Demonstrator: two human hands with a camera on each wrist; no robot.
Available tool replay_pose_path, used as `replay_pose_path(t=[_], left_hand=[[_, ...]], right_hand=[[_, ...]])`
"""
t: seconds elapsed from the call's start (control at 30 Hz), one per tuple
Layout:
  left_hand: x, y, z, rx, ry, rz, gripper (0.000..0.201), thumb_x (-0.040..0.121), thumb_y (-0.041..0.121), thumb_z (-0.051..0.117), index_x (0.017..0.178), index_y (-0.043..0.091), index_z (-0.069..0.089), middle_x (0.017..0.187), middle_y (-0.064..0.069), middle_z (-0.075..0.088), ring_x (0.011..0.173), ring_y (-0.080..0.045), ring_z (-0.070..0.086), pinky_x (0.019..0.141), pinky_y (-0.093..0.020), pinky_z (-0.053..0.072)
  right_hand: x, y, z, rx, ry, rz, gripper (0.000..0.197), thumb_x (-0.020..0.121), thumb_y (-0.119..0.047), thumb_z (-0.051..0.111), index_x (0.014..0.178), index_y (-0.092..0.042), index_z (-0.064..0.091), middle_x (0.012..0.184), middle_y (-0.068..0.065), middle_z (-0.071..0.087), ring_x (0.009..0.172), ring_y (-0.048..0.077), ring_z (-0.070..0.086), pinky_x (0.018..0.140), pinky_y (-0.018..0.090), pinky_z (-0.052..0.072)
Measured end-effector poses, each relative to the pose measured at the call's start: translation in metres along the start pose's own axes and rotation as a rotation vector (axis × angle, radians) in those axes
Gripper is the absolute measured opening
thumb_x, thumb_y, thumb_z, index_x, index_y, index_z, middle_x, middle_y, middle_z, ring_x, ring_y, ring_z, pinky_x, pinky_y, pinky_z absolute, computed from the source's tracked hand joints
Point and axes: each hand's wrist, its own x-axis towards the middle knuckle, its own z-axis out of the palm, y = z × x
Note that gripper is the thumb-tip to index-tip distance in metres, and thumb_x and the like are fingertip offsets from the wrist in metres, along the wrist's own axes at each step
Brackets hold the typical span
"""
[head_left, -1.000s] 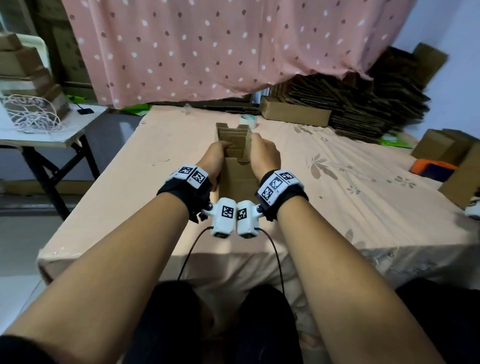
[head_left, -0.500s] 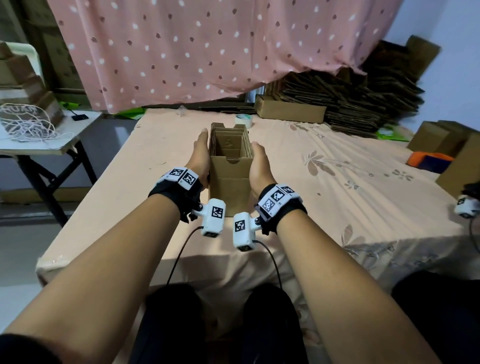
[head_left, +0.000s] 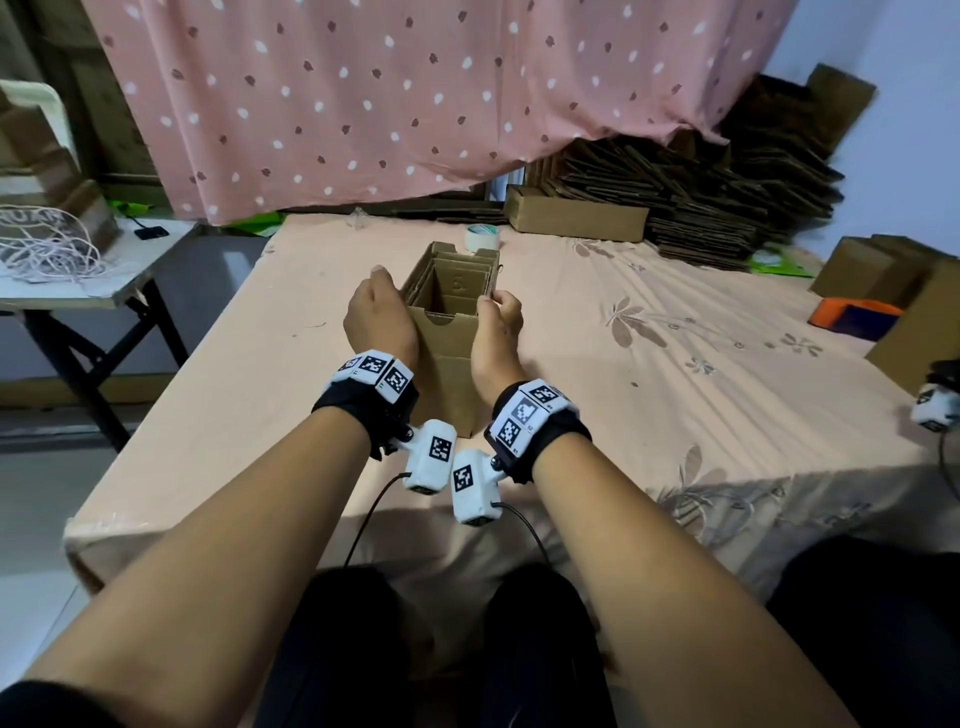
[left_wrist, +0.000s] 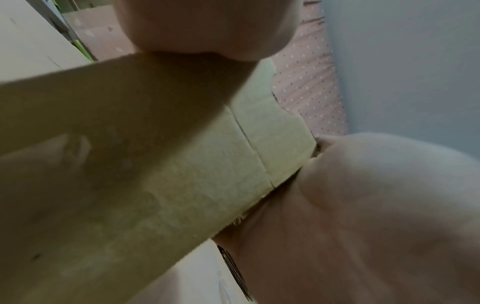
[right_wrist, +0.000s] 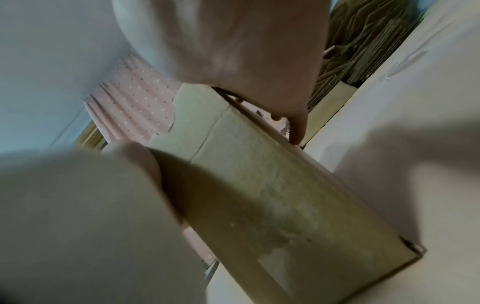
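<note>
An open-topped brown cardboard box (head_left: 447, 358) stands upright on the peach-clothed table (head_left: 249, 374), with folded flaps lining its inside. My left hand (head_left: 382, 312) is against its left wall near the top, fingers curled at the rim. My right hand (head_left: 498, 325) holds the right wall, thumb and fingers pinching the upper edge. In the left wrist view the box wall (left_wrist: 182, 164) fills the middle, with my right hand (left_wrist: 376, 205) beyond it. In the right wrist view one finger (right_wrist: 298, 131) runs down the box's far edge (right_wrist: 272, 185).
A tape roll (head_left: 482, 238) lies just behind the box. A closed carton (head_left: 576, 221) and a stack of flat cardboard (head_left: 727, 197) sit at the back right. More boxes (head_left: 883, 270) and an orange-blue object (head_left: 852, 318) are right. A side table (head_left: 78, 280) with tangled cord stands left.
A second ago both hands reached into the box top. Then they lay flat along its sides. Now the fingers are curled at the upper rim, and the box stands upright.
</note>
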Motion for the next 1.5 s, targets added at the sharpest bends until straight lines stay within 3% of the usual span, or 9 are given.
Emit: replay_pose_path(t=[0.3, 0.4, 0.5, 0.67, 0.93, 1.1, 1.2, 1.33, 1.5], left_hand=[[0.018, -0.006, -0.009, -0.044, 0.047, 0.102, 0.067, 0.098, 0.066, 0.036, 0.057, 0.013, 0.035, 0.054, -0.003, 0.041, 0.054, -0.021, 0.037, 0.054, -0.035, 0.028], [0.019, -0.005, -0.011, 0.062, 0.044, 0.176, 0.066, 0.092, 0.071, 0.040, 0.070, 0.012, 0.059, 0.077, -0.008, 0.061, 0.073, -0.025, 0.058, 0.068, -0.036, 0.045], [0.012, -0.005, -0.009, 0.103, -0.021, 0.189, 0.059, 0.079, 0.072, 0.054, 0.116, 0.027, 0.063, 0.122, -0.003, 0.053, 0.115, -0.019, 0.057, 0.098, -0.034, 0.049], [0.010, -0.003, -0.011, 0.028, -0.263, 0.210, 0.064, 0.084, 0.030, 0.066, 0.142, 0.027, 0.041, 0.126, -0.002, 0.046, 0.094, -0.002, 0.055, 0.094, -0.027, 0.046], [0.038, -0.003, -0.030, -0.176, -0.483, 0.131, 0.066, 0.090, -0.007, 0.055, 0.146, 0.026, 0.041, 0.108, -0.011, 0.061, 0.093, -0.020, 0.064, 0.089, -0.032, 0.055], [0.050, -0.008, -0.037, -0.275, -0.519, 0.097, 0.066, 0.084, -0.019, 0.051, 0.135, 0.022, 0.052, 0.111, -0.015, 0.070, 0.093, -0.025, 0.069, 0.082, -0.037, 0.060], [0.053, -0.004, -0.032, -0.209, -0.427, -0.014, 0.058, 0.083, -0.002, 0.063, 0.134, 0.022, 0.050, 0.118, -0.014, 0.062, 0.097, -0.028, 0.066, 0.085, -0.043, 0.059], [0.052, -0.007, -0.031, -0.114, -0.484, -0.199, 0.031, 0.079, 0.038, 0.068, 0.104, 0.019, 0.067, 0.103, -0.011, 0.069, 0.088, -0.027, 0.063, 0.081, -0.041, 0.052], [0.039, -0.012, -0.038, -0.198, -0.487, -0.203, 0.049, 0.088, 0.064, 0.050, 0.106, 0.023, 0.071, 0.106, -0.004, 0.074, 0.097, -0.027, 0.067, 0.091, -0.042, 0.050]], right_hand=[[-0.006, 0.002, 0.005, -0.141, 0.028, -0.007, 0.025, 0.100, -0.043, 0.040, 0.106, -0.019, 0.042, 0.127, 0.004, 0.042, 0.121, 0.025, 0.040, 0.104, 0.041, 0.034], [0.001, 0.002, -0.001, -0.245, 0.012, 0.005, 0.032, 0.102, -0.046, 0.036, 0.111, -0.016, 0.044, 0.133, 0.006, 0.039, 0.125, 0.025, 0.037, 0.108, 0.042, 0.031], [0.017, -0.005, -0.013, -0.248, 0.020, 0.029, 0.042, 0.100, -0.046, 0.041, 0.130, -0.017, 0.041, 0.140, 0.008, 0.038, 0.128, 0.027, 0.038, 0.105, 0.039, 0.034], [0.041, -0.030, -0.024, -0.177, -0.011, 0.107, 0.062, 0.094, -0.047, 0.047, 0.147, -0.021, 0.028, 0.145, 0.008, 0.043, 0.131, 0.028, 0.042, 0.108, 0.044, 0.036], [0.056, -0.025, -0.031, -0.155, 0.072, 0.067, 0.062, 0.097, -0.041, 0.051, 0.150, -0.018, 0.028, 0.145, 0.007, 0.045, 0.130, 0.027, 0.045, 0.094, 0.032, 0.035], [0.057, -0.015, -0.042, -0.133, 0.239, 0.042, 0.038, 0.093, -0.025, 0.052, 0.129, -0.016, 0.052, 0.099, 0.001, 0.058, 0.089, 0.024, 0.052, 0.074, 0.029, 0.035], [0.054, -0.012, -0.040, -0.139, 0.217, 0.022, 0.021, 0.087, -0.016, 0.050, 0.072, -0.002, 0.050, 0.068, 0.007, 0.043, 0.071, 0.025, 0.036, 0.060, 0.034, 0.027], [0.045, -0.007, -0.033, -0.147, 0.239, -0.014, 0.030, 0.087, -0.020, 0.048, 0.087, 0.009, 0.054, 0.084, 0.028, 0.052, 0.071, 0.025, 0.035, 0.059, 0.035, 0.028], [0.042, -0.008, -0.030, -0.164, 0.315, 0.030, 0.037, 0.095, -0.033, 0.045, 0.116, -0.004, 0.055, 0.111, 0.014, 0.062, 0.104, 0.030, 0.056, 0.074, 0.033, 0.037]])
